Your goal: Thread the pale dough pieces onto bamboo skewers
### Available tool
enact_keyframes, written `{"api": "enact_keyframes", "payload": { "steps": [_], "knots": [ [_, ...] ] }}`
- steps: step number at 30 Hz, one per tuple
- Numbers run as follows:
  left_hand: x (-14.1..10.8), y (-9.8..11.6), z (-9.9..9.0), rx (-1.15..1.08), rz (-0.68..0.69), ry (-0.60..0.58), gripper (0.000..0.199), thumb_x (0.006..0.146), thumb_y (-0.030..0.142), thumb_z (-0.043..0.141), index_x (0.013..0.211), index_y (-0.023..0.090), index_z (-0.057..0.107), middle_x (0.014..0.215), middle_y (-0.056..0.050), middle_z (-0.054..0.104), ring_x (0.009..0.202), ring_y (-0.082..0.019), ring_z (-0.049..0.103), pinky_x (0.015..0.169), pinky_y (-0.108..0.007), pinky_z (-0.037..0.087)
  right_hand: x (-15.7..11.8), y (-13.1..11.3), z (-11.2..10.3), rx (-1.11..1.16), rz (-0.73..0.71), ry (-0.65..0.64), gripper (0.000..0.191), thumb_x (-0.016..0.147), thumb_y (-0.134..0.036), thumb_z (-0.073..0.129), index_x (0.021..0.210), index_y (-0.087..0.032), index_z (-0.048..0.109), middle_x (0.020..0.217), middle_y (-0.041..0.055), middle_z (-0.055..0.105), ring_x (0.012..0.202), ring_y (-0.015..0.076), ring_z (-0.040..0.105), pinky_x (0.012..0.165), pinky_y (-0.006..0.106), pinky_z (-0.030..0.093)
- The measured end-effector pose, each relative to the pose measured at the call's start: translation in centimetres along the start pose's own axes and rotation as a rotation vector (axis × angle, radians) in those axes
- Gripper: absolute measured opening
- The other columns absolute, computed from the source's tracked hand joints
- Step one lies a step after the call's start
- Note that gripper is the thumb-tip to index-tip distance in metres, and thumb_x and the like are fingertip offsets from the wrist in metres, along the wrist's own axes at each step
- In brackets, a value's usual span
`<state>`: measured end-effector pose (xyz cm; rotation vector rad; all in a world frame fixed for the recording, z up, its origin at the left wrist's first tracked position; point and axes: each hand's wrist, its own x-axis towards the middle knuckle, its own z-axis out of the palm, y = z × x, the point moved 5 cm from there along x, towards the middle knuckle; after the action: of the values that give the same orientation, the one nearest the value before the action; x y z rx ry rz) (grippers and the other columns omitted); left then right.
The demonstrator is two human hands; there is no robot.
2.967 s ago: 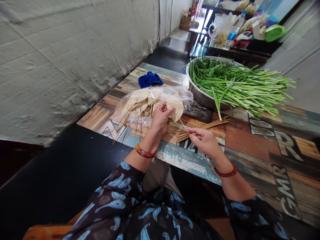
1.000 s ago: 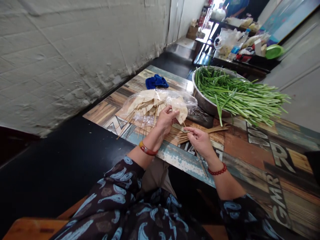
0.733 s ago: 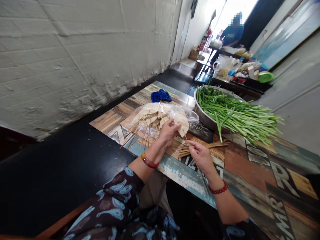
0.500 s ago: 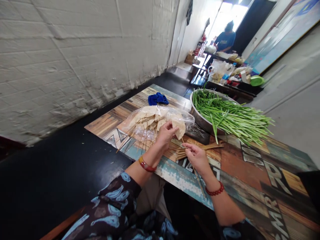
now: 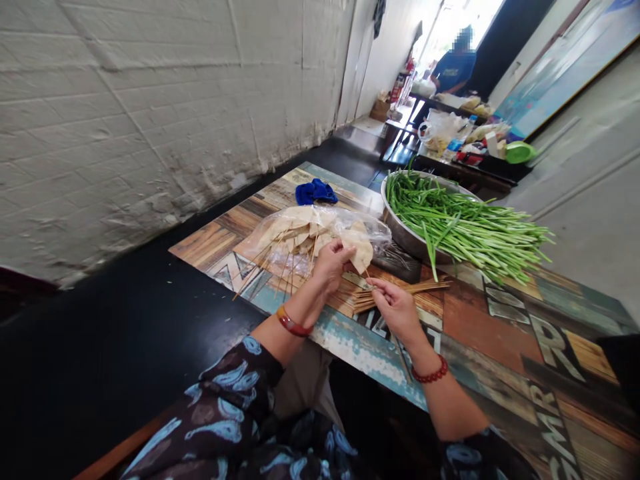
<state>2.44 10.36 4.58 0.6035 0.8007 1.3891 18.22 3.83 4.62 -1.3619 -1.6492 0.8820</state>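
My left hand (image 5: 331,267) pinches the edge of a thin, pale tofu sheet (image 5: 361,252). A bamboo skewer (image 5: 400,353) enters the sheet's lower end, and my right hand (image 5: 395,303) grips it with the fingers closed. The skewer's tail slants down past my right wrist toward the table's front edge. Left of my hands, several skewered tofu sheets (image 5: 295,237) lie on a clear plastic bag (image 5: 257,243), their sticks pointing toward me. A loose bundle of bare skewers (image 5: 425,287) rests on the table behind my right hand.
A metal basin (image 5: 407,233) of long green chives (image 5: 465,233) stands at the back right of the patterned table (image 5: 470,333). Beyond the bag lies a blue cloth (image 5: 316,193). Farther off, a person (image 5: 454,70) stands by a cluttered table (image 5: 450,157).
Both hands stay nearly in place, still holding the sheet and skewer. The sheet shows slightly more turned toward the camera. The view has shifted a little.
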Motion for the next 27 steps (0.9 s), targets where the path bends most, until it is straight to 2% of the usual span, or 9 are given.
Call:
{"api": "enact_keyframes", "payload": {
  "steps": [4, 10, 15, 18, 22, 27],
  "knots": [
    [-0.1, 0.0, 0.2, -0.033, -0.052, 0.0, 0.028, 0.06, 0.024, 0.078, 0.077, 0.013, 0.059, 0.063, 0.002, 0.061, 0.05, -0.009, 0.054, 0.052, -0.025, 0.052, -0.1, -0.2, -0.3, -0.046, -0.038, 0.024, 0.035, 0.083, -0.031, 0.055, 0.105, -0.013, 0.075, 0.071, 0.0041, 0.068, 0.048, 0.0106, 0.041, 0.046, 0.025, 0.034],
    [-0.3, 0.1, 0.5, -0.048, -0.101, 0.003, 0.015, 0.069, 0.016, 0.068, 0.081, 0.014, 0.059, 0.07, -0.001, 0.066, 0.056, -0.011, 0.06, 0.057, -0.024, 0.053, 0.0, -0.1, -0.6, -0.077, -0.073, 0.021, 0.033, 0.085, -0.031, 0.056, 0.106, -0.015, 0.075, 0.086, 0.0078, 0.075, 0.055, 0.0133, 0.055, 0.052, 0.027, 0.044],
    [-0.3, -0.1, 0.6, -0.043, -0.104, -0.033, 0.016, 0.069, 0.017, 0.069, 0.081, 0.014, 0.058, 0.068, 0.0, 0.063, 0.056, -0.011, 0.059, 0.059, -0.025, 0.052, 0.1, -0.5, -1.0, -0.092, -0.169, 0.037, 0.028, 0.087, -0.03, 0.056, 0.104, -0.019, 0.076, 0.102, 0.0095, 0.076, 0.085, 0.0216, 0.07, 0.074, 0.034, 0.054],
    [-0.3, -0.2, 0.6, -0.033, -0.089, -0.064, 0.017, 0.068, 0.017, 0.068, 0.081, 0.015, 0.058, 0.064, 0.002, 0.059, 0.053, -0.01, 0.056, 0.058, -0.025, 0.051, 0.1, -0.6, -1.3, -0.103, -0.199, 0.039, 0.027, 0.088, -0.03, 0.056, 0.104, -0.021, 0.076, 0.103, 0.009, 0.076, 0.092, 0.023, 0.07, 0.079, 0.036, 0.055],
    [-0.2, -0.1, 0.6, -0.029, -0.04, -0.064, 0.021, 0.065, 0.017, 0.069, 0.083, 0.014, 0.058, 0.059, 0.006, 0.054, 0.048, -0.007, 0.049, 0.058, -0.025, 0.052, 0.1, -0.8, -1.8, -0.141, -0.241, 0.02, 0.027, 0.09, -0.03, 0.056, 0.106, -0.021, 0.076, 0.101, 0.0086, 0.076, 0.092, 0.0227, 0.07, 0.082, 0.037, 0.054],
    [0.0, -0.4, 0.5, 0.009, -0.051, -0.057, 0.024, 0.064, 0.019, 0.069, 0.085, 0.014, 0.058, 0.067, 0.002, 0.061, 0.052, -0.009, 0.054, 0.057, -0.027, 0.053, 0.2, -0.6, -2.1, -0.161, -0.272, -0.002, 0.027, 0.091, -0.03, 0.055, 0.107, -0.022, 0.075, 0.099, 0.0084, 0.076, 0.089, 0.0221, 0.07, 0.081, 0.037, 0.054]
  ]
}}
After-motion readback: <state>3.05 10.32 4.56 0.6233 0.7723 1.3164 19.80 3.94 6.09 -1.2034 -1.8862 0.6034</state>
